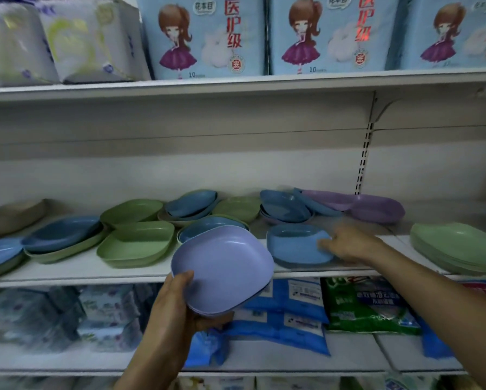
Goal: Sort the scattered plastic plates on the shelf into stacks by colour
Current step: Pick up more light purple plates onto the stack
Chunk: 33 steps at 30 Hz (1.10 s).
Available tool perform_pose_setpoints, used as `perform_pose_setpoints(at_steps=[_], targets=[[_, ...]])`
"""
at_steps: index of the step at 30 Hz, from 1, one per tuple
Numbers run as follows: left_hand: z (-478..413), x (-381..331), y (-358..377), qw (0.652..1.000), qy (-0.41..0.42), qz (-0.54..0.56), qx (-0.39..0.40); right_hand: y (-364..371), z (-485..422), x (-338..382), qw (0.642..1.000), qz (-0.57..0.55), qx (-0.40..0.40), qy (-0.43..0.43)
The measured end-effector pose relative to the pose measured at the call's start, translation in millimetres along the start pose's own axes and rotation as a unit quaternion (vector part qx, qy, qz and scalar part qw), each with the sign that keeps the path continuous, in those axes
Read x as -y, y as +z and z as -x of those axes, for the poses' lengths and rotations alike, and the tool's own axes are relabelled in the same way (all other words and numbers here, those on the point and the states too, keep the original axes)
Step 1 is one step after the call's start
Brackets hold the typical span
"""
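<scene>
My left hand (177,302) grips a small stack of lilac rounded-square plastic plates (222,270) by the near-left corner, thumb on the top rim and fingers curled underneath. I hold the stack tilted in front of the white metal shelf (76,270), just off its near edge.

My right hand (346,244) reaches further right over the shelf, fingers loosely spread and touching the right rim of a light blue plastic plate (295,244) that lies flat near the front edge; I cannot tell whether I have truly closed on it, as the hand is blurred.

Left of the lilac stack sit two green plastic plates (136,246), one behind the other, and further left a dark blue plate nested in a green one (63,235). At the far back right, a few purple plates (376,206) lean beside a pile of blue plates (284,206). A stack of green plates (458,249) stands at the far right, well apart from my right hand.
</scene>
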<state>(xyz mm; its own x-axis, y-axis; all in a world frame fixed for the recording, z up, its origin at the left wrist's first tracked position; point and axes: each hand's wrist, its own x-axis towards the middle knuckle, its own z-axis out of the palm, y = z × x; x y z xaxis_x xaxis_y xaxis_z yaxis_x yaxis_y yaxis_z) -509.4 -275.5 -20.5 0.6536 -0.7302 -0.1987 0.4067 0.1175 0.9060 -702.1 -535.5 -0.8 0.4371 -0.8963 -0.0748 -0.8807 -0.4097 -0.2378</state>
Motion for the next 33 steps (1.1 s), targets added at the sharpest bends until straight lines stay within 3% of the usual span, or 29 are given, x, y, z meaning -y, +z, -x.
perform_pose_setpoints(at_steps=[6, 9, 11, 15, 18, 21, 24, 29, 33], targets=[[-11.4, -5.5, -3.0, 1.000, 0.009, 0.005, -0.001, -15.5, -3.9, -22.5, 0.999, 0.027, -0.017, 0.028], [-15.7, -6.7, 1.1, 1.000, 0.005, 0.012, 0.000, -32.9, 4.9, -42.7, 0.988, 0.124, -0.025, 0.092], [-18.1, -7.8, 4.4, 1.000, 0.006, 0.013, 0.006, -37.9, 6.5, -43.2, 0.971, 0.201, -0.081, 0.101], [-21.5, -7.1, 6.7, 1.000, 0.008, 0.010, 0.008, -43.4, -2.5, -2.2, 0.964, 0.169, -0.205, -0.001], [-24.5, -6.2, 6.5, 1.000, 0.001, 0.010, 0.000, -40.0, -11.7, 33.6, 0.971, 0.127, -0.185, -0.084], [-23.1, -7.7, 7.9, 1.000, -0.005, 0.018, -0.011, -26.1, -24.3, 53.2, 0.954, 0.158, -0.175, -0.188], [-19.9, -9.0, 10.8, 1.000, -0.002, 0.024, -0.016, -13.3, -36.7, 64.4, 0.943, 0.197, -0.177, -0.202], [-18.1, -11.8, 11.2, 0.999, -0.007, 0.028, -0.018, -2.1, -52.7, 76.8, 0.963, 0.164, -0.130, -0.169], [-17.9, -12.3, 4.3, 0.999, -0.004, 0.036, -0.024, -6.9, -38.7, 71.4, 0.946, 0.152, -0.133, -0.253]])
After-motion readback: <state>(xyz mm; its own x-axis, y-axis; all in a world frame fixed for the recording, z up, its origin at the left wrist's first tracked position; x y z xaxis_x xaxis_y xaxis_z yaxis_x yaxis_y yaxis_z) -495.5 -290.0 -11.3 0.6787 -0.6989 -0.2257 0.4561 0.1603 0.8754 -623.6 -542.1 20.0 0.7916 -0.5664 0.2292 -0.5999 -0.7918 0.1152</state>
